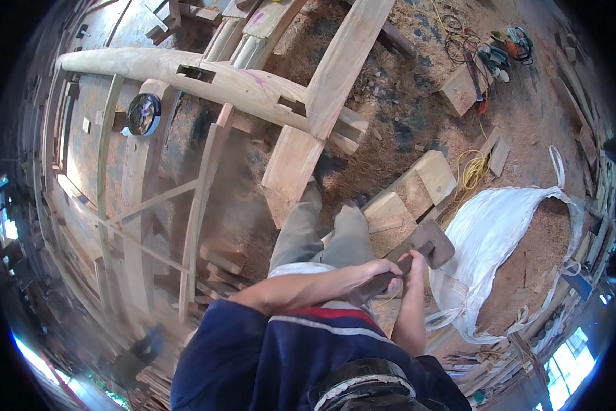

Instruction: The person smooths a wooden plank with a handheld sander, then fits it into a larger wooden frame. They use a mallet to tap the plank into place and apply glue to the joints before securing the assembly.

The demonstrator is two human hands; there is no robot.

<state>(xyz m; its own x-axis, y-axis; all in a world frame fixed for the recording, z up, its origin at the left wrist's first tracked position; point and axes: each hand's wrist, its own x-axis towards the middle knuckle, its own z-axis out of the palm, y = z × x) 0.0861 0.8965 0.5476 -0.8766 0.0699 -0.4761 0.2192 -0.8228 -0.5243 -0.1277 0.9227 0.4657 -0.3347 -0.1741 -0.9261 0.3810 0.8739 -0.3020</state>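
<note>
A mallet [442, 251] with a thick, block-like head is held in the air, tilted, in front of the person's waist [349, 308] and toward the right. The head looks dull grey-brown with blunted corners; a dark patch marks its face, though whether this is a socket or a shadow cannot be told. The handle [368, 290] is darker brown and runs slantwise, its butt nearest the body. The left hand [378, 272] wraps around the handle, and the right hand [415, 264] grips closer to the head.

The tool head [443, 251] looks matt, the rounded beam [133, 64] smooth wood.
</note>
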